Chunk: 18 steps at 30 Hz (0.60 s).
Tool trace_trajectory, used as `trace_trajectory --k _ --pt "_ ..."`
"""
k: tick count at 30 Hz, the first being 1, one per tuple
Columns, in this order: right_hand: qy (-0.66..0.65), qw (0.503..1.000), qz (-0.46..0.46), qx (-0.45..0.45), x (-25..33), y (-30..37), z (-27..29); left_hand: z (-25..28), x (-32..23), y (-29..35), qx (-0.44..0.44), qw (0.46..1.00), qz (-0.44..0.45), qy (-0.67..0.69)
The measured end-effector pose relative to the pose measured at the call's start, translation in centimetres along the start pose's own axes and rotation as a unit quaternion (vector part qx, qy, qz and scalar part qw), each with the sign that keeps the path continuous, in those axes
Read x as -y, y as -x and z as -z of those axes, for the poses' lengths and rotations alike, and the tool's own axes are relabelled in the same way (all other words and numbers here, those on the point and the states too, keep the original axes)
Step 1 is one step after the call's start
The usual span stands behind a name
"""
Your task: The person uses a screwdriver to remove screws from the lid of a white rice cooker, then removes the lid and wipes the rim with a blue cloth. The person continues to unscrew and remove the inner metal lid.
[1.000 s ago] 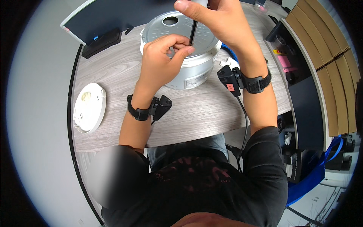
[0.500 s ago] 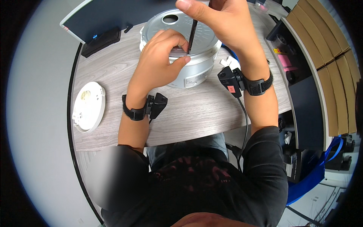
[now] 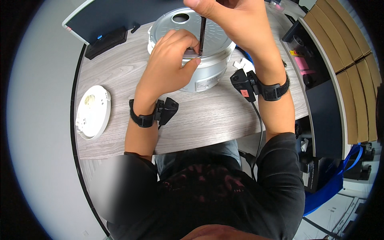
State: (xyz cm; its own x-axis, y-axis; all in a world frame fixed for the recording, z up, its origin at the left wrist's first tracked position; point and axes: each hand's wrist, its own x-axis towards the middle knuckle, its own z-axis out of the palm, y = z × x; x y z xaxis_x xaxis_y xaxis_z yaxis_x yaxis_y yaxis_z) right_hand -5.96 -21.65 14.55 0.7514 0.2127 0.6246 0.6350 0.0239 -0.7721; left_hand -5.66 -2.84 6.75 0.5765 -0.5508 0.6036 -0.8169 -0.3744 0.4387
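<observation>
On the desk, at upper centre of the frame, an appliance; at its near rim, the left hand, just left of the screwdriver; at the screwdriver's upper end, the right hand. At left on the desk, a cover. Upper left, a case before a partition. Right, a cabinet, boxes beyond; lower right, a bag.

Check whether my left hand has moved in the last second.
Yes, slightly: judged against the silver appliance, your left hand has shifted a little left and toward you.
</observation>
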Motion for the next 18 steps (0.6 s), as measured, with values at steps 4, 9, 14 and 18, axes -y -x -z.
trace_trajectory --k 4,9,14,18 --pt "-0.027 0.999 0.001 -0.024 0.1 0.4 -0.5 0.0 -0.1 0.1 0.000 1.000 -0.006 -0.017" --pt "-0.142 0.989 0.020 -0.046 -0.4 0.5 -0.8 -0.1 0.0 0.2 0.011 1.000 -0.003 -0.027" --pt "0.045 0.999 0.022 0.003 -0.7 -0.1 0.0 -0.4 -0.2 0.2 -0.020 0.999 0.010 -0.024" --pt "-0.175 0.984 0.013 -0.008 -0.9 0.0 0.3 -0.6 0.0 0.3 -0.026 0.999 0.005 -0.023"
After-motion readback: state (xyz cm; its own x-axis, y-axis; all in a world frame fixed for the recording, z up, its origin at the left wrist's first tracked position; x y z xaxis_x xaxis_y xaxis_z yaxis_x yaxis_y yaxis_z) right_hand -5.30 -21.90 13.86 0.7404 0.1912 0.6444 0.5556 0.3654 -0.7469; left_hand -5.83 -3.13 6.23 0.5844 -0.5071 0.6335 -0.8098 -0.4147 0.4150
